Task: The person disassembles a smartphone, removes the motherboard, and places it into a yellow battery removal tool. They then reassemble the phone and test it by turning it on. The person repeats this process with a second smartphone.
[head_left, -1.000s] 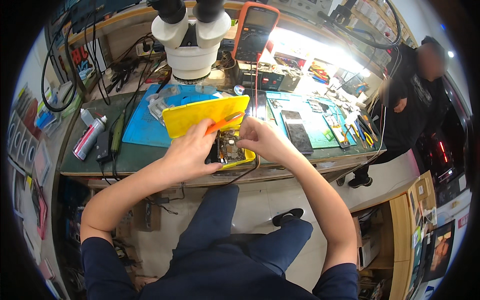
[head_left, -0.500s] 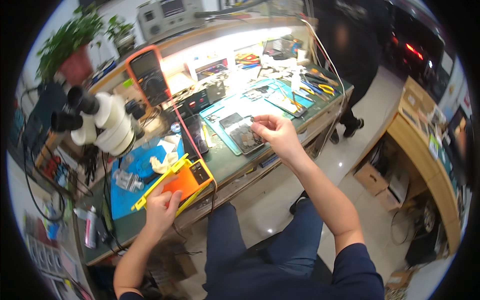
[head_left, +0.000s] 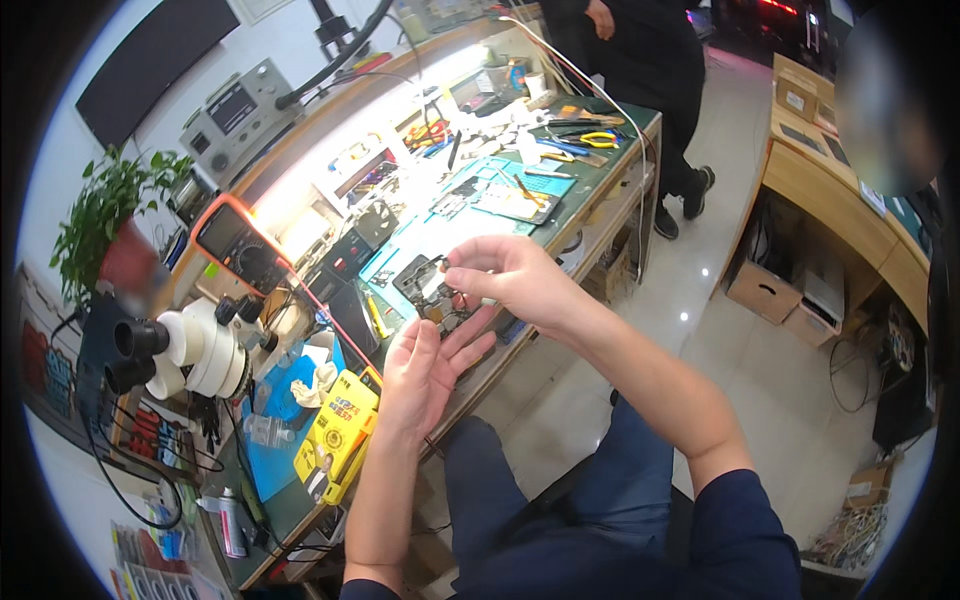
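Note:
My right hand (head_left: 515, 280) is held above an opened phone (head_left: 410, 280) on the bench. Its thumb and forefinger are pinched together at a small dark piece, too small to name. Below and to the left of it is my left hand (head_left: 425, 375), palm turned up. The left fingers stretch toward the right, with the thumb apart from them. Part of the phone, with its bare insides showing, is hidden behind both hands. A yellow box (head_left: 340, 435) lies at the bench's front edge, left of my left wrist, its printed face up.
A light blue work mat (head_left: 470, 215) lies beyond the hands, with another phone (head_left: 515, 200) on it. Pliers (head_left: 600, 140) lie at the far right. A microscope (head_left: 200, 350), an orange-rimmed multimeter (head_left: 235, 245) and a blue mat (head_left: 265, 460) are left. A person (head_left: 640, 100) stands behind.
My left hand has let go of the yellow box, which was open with orange inside, and moved right beside my right hand. The view has shifted. The right hand keeps its pinch.

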